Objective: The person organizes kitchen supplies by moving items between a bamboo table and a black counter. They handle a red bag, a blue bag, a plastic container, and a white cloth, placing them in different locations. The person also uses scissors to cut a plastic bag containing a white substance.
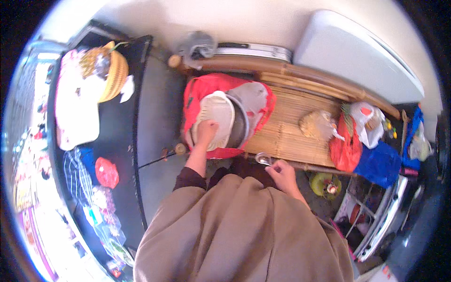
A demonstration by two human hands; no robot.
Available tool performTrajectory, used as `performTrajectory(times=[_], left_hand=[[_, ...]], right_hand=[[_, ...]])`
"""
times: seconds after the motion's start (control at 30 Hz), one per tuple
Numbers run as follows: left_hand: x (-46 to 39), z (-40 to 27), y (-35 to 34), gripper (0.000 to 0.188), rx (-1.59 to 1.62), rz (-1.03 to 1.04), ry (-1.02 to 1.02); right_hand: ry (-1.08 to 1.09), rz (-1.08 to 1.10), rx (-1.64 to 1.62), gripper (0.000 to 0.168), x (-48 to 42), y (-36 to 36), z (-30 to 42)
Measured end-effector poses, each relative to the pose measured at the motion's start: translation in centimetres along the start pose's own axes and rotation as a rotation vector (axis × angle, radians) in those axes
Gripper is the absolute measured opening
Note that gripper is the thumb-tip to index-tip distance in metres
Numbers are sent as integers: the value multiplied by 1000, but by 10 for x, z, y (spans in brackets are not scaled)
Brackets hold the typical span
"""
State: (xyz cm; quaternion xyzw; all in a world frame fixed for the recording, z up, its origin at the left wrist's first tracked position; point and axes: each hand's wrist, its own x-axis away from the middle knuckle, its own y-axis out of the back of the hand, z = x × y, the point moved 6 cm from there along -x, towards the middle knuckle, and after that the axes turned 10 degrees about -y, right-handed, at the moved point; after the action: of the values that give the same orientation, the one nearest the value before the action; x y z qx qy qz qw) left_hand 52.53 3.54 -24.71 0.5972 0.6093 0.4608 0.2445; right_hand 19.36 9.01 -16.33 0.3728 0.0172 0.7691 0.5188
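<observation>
My left hand (207, 133) rests over a cream slotted plastic basket (225, 121), its fingers curled; whether they grip the rim or anything else is unclear. The basket tilts inside a red plastic bag (220, 81), beside a round grey metal pot or basin (240, 123). A grey translucent sheet (253, 92) lines the bag's right side. In my right hand (284, 175) is a small metal utensil (262, 158) with a round head, held by its end close to the bench's front edge. The bag stands on a bamboo-slat bench (282, 137).
Rightward on the bench lie a clear bag of tan food (317, 125), a red bag (347, 146), a white bag (368, 123) and a blue bag (378, 164). A green container (325, 185) sits below. To the left, a dark counter (118, 132) carries a yellow woven basket (118, 75).
</observation>
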Motion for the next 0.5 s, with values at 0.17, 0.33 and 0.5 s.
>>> performTrajectory(times=[0.17, 0.33, 0.5], left_hand=[[16, -33, 30, 17, 674, -138, 65], [35, -58, 56, 21, 1283, -103, 121], [54, -74, 72, 26, 1581, -96, 101]], right_hand=[[-13, 122, 65, 44, -51, -9, 29], [313, 172, -197, 80, -108, -42, 78], [-59, 605, -396, 80, -87, -57, 144]])
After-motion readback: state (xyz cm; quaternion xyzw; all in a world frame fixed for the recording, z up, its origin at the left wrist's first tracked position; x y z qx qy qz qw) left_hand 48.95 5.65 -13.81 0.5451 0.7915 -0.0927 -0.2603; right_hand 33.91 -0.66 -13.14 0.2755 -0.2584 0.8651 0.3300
